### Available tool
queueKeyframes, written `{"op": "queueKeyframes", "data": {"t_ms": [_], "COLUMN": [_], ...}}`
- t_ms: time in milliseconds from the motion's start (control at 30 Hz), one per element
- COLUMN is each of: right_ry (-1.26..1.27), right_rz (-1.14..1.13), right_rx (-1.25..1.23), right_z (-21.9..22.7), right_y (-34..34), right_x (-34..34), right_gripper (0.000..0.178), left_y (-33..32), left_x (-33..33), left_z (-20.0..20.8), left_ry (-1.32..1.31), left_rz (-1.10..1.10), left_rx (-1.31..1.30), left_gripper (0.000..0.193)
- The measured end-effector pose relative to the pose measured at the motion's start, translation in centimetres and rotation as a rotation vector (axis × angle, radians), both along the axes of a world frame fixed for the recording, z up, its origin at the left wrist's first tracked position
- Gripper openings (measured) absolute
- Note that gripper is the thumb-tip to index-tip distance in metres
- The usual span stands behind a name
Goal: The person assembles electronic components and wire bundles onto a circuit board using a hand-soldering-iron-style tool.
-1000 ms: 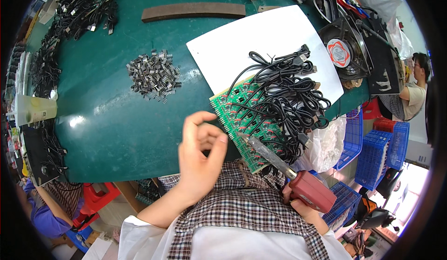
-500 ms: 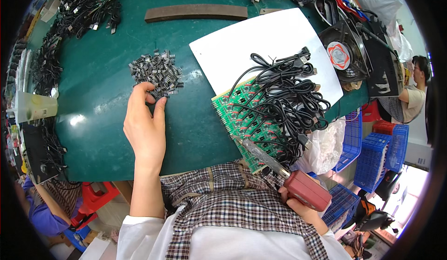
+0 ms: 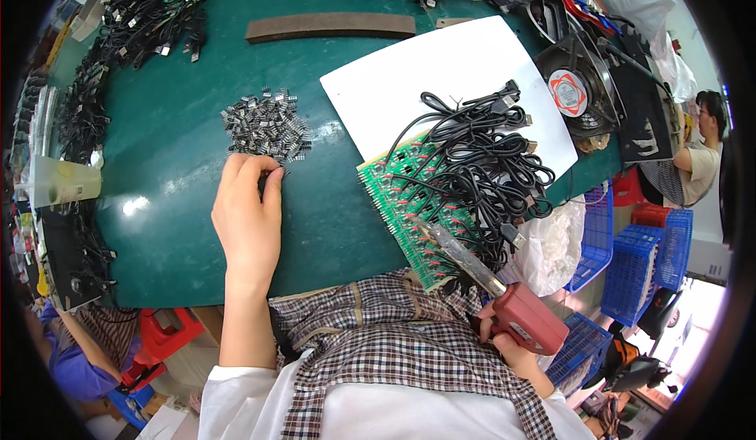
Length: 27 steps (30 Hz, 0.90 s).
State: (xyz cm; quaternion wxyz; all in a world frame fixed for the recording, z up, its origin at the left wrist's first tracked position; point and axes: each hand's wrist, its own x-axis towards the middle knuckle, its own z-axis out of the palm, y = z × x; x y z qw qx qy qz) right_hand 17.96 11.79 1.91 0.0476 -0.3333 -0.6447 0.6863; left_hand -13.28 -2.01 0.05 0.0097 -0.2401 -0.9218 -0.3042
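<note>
My left hand (image 3: 248, 220) is at the near edge of a pile of small black pin connectors (image 3: 268, 125). Its thumb and fingers are pinched together, and a dark bit of one connector shows at the fingertips. My right hand (image 3: 508, 342) grips a red soldering gun (image 3: 526, 319), partly hidden behind its body. The gun's long metal barrel points up and left, its tip over a panel of green circuit boards (image 3: 409, 204). Black USB cables (image 3: 496, 164), looped in bundles, lie across the boards' right side.
White sheet (image 3: 378, 86) lies under the cables. A dark bar (image 3: 331, 26) lies at the back; a fan (image 3: 579, 90) stands right. More cable bundles (image 3: 142, 15) crowd the far left, beside a translucent cup (image 3: 67, 182). Blue crates (image 3: 630, 271) and a co-worker (image 3: 701, 157) are on the right.
My left hand's fingers have closed together and drawn slightly back from the pile. The soldering gun has shifted a little right, its tip moving farther up over the boards.
</note>
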Motion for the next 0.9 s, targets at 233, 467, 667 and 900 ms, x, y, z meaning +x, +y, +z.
{"op": "queueKeyframes", "data": {"t_ms": [233, 467, 667, 900], "right_ry": [0.081, 0.042, 0.234, 0.258], "right_rz": [-0.196, 0.097, -0.008, 0.032], "right_rx": [-0.096, 0.198, 0.007, 0.075], "right_z": [2.2, -3.5, -2.6, -4.3], "right_y": [0.0, 0.9, 0.1, 0.3], "right_x": [-2.1, -0.5, -0.6, -0.3], "right_gripper": [0.039, 0.023, 0.03, 0.043], "left_y": [0.5, -1.3, -1.7, -1.9], "left_x": [-1.9, -0.8, 0.6, 1.0], "left_z": [0.6, -0.5, 0.1, -0.3], "left_ry": [-0.033, 0.092, 0.014, 0.103], "left_rz": [-0.086, -0.148, -0.127, -0.126], "left_rx": [0.221, 0.161, 0.168, 0.224], "left_gripper": [0.016, 0.012, 0.009, 0.004]}}
